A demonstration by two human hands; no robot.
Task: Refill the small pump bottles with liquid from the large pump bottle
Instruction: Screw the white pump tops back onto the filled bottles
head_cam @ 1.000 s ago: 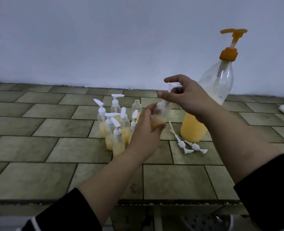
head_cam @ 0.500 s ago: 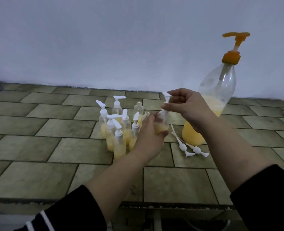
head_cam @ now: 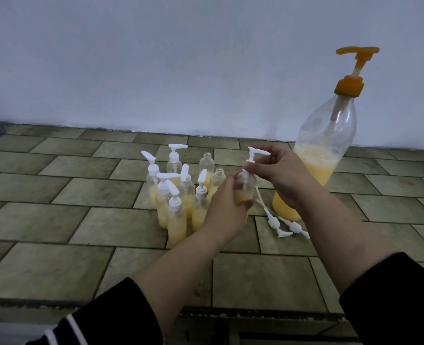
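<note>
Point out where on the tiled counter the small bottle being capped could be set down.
Bare tiles lie left of the cluster of small clear pump bottles, and along the tiled counter front edge beneath the forearms. It is crowded between that cluster and the large clear bottle with orange pump, where two loose white pump heads lie.

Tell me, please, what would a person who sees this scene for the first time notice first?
The large pump bottle with its orange pump head stands tall at the right, by the wall, partly full of yellow liquid. In the middle, the left hand grips a small bottle while the right hand pinches a white pump at its neck. Left of the hands, a cluster of small pump bottles stands on the tiled counter.
</note>
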